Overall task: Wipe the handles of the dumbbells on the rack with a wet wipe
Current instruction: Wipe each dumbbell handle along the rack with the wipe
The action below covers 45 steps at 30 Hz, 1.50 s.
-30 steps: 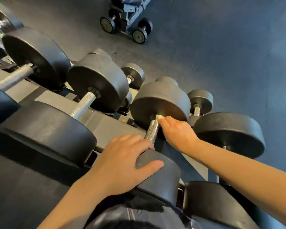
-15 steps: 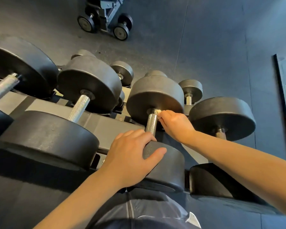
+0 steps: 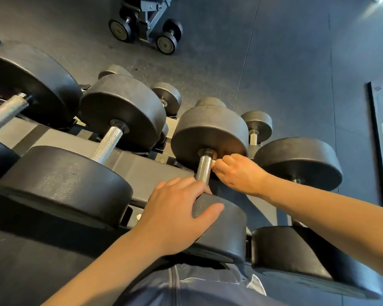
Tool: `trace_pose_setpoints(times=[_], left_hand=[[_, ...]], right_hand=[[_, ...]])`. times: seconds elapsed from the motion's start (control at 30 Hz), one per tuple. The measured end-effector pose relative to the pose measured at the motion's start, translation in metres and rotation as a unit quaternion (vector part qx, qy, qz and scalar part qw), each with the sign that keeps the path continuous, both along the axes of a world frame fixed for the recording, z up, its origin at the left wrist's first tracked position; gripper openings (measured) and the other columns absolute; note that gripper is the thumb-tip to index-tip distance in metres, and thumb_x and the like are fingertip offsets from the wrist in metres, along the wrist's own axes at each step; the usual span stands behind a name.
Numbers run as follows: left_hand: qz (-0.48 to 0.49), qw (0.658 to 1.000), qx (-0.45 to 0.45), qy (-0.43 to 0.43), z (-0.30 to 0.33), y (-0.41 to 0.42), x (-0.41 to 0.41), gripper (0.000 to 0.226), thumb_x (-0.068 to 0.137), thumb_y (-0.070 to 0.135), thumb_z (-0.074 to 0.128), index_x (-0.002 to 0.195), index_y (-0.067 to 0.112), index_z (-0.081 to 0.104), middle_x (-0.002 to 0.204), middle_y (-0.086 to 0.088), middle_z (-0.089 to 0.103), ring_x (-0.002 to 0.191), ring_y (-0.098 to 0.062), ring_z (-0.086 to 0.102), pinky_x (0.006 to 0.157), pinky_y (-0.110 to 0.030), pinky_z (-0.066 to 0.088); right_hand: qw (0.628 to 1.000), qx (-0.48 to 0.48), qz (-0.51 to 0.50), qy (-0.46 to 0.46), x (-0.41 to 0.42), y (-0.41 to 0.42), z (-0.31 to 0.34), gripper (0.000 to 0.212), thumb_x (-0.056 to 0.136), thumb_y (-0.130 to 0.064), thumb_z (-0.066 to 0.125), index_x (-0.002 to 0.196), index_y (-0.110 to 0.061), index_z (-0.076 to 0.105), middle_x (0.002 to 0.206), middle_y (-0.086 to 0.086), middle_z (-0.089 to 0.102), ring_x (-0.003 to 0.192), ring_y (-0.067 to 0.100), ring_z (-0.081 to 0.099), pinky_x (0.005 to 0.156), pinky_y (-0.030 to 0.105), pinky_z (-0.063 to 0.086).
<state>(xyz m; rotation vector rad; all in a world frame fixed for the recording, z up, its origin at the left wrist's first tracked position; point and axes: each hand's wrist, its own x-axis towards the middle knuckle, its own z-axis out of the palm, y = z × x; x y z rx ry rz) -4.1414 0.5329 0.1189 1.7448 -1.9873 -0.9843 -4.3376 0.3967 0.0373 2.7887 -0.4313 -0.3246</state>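
A black dumbbell lies on the rack (image 3: 139, 171) in front of me, its knurled steel handle (image 3: 203, 170) running away from me. My right hand (image 3: 239, 173) pinches a small whitish wet wipe (image 3: 213, 162) against the handle's right side, close to the far weight (image 3: 210, 133). My left hand (image 3: 177, 214) rests on the near weight (image 3: 226, 228), thumb spread over its rim and fingers over its top. Most of the wipe is hidden inside my fingers.
More black dumbbells sit to the left (image 3: 107, 143) and right (image 3: 296, 164) on the same rack, with smaller ones on a lower tier (image 3: 255, 124). Dark rubber floor lies beyond, where a wheeled bench with two small dumbbells (image 3: 146, 29) stands. A mirror edge (image 3: 378, 140) is at right.
My right hand with the wipe has slipped from the top of the handle's far end down to its right side. My left hand stays on the near weight. The camera shifted.
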Motion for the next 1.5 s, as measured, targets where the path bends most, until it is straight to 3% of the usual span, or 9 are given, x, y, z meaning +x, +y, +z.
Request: trace_pose_setpoints(times=[0.27,0.53,0.67,0.77,0.87,1.17,1.27,1.37,1.5], left_hand=[[-0.001,1.000,0.002,0.006,-0.001,0.001,0.000,0.052,0.079,0.074,0.025,0.099,0.038,0.057,0.093,0.019,0.055,0.091,-0.003,0.051,0.087,-0.031,0.043],[0.073,0.988,-0.046,0.127,-0.003,0.004,0.002,0.027,0.084,0.057,0.045,0.089,0.033,0.058,0.086,0.019,0.057,0.088,-0.005,0.056,0.075,-0.021,0.046],[0.084,0.985,-0.062,0.134,-0.005,0.005,0.004,0.026,0.084,0.055,0.044,0.088,0.034,0.057,0.085,0.020,0.056,0.087,-0.006,0.056,0.070,-0.010,0.043],[0.077,0.987,-0.055,0.131,-0.004,0.005,0.004,0.026,0.083,0.057,0.043,0.086,0.035,0.055,0.084,0.019,0.055,0.086,-0.005,0.055,0.069,-0.011,0.042],[0.078,0.987,-0.054,0.132,-0.003,0.004,0.004,0.025,0.083,0.058,0.042,0.086,0.036,0.054,0.083,0.019,0.054,0.086,-0.006,0.055,0.068,-0.011,0.041],[0.095,0.982,-0.069,0.144,-0.006,0.006,0.006,0.028,0.083,0.056,0.043,0.087,0.033,0.059,0.084,0.018,0.058,0.087,-0.006,0.057,0.070,-0.014,0.044],[0.106,0.978,-0.080,0.163,-0.006,0.006,0.006,0.028,0.084,0.054,0.043,0.087,0.032,0.061,0.084,0.020,0.060,0.088,-0.005,0.058,0.073,-0.016,0.047],[0.105,0.977,-0.084,0.167,-0.005,0.007,0.005,0.027,0.084,0.053,0.044,0.087,0.032,0.061,0.083,0.019,0.060,0.087,-0.005,0.058,0.072,-0.016,0.046],[0.105,0.977,-0.082,0.168,-0.004,0.005,0.006,0.028,0.083,0.054,0.045,0.085,0.031,0.061,0.082,0.019,0.060,0.085,-0.006,0.058,0.070,-0.020,0.047]], right_hand=[[0.997,-0.046,0.050,-0.033,0.004,-0.017,0.047,0.002,0.072,-0.014,0.072,0.073,-0.013,0.072,0.069,0.002,0.059,0.052,0.017,0.047,0.048,0.027,0.031],[0.999,-0.036,0.016,0.034,0.027,-0.015,0.046,0.011,0.068,-0.020,0.079,0.078,-0.017,0.074,0.078,0.001,0.062,0.052,0.016,0.049,0.047,0.026,0.028],[0.998,-0.019,-0.021,0.057,0.035,-0.015,0.050,0.018,0.067,-0.021,0.080,0.082,-0.017,0.073,0.076,0.001,0.059,0.048,0.015,0.050,0.042,0.024,0.028],[0.996,-0.008,-0.054,0.067,0.043,-0.012,0.060,0.026,0.072,-0.022,0.078,0.096,-0.016,0.071,0.084,0.002,0.059,0.049,0.014,0.052,0.042,0.022,0.025],[0.986,0.025,-0.090,0.140,0.067,-0.006,0.064,0.029,0.093,-0.018,0.056,0.122,-0.013,0.056,0.111,0.007,0.052,0.075,0.020,0.061,0.053,0.026,0.037],[0.931,0.055,-0.119,0.340,0.134,0.002,0.061,0.030,0.099,-0.016,0.042,0.125,-0.011,0.058,0.122,0.008,0.060,0.113,0.028,0.056,0.088,0.036,0.046],[0.951,0.059,-0.097,0.287,0.123,-0.004,0.064,0.028,0.099,-0.017,0.044,0.122,-0.011,0.059,0.115,0.008,0.062,0.104,0.027,0.060,0.075,0.033,0.045],[0.979,0.099,-0.087,0.158,0.086,-0.013,0.062,0.028,0.096,-0.017,0.051,0.122,-0.013,0.056,0.110,0.007,0.059,0.089,0.025,0.063,0.063,0.030,0.043],[0.953,0.234,-0.188,-0.034,0.033,-0.006,0.043,0.049,0.091,-0.007,0.054,0.138,-0.013,0.044,0.104,0.012,0.060,0.085,0.028,0.062,0.070,0.033,0.050]])
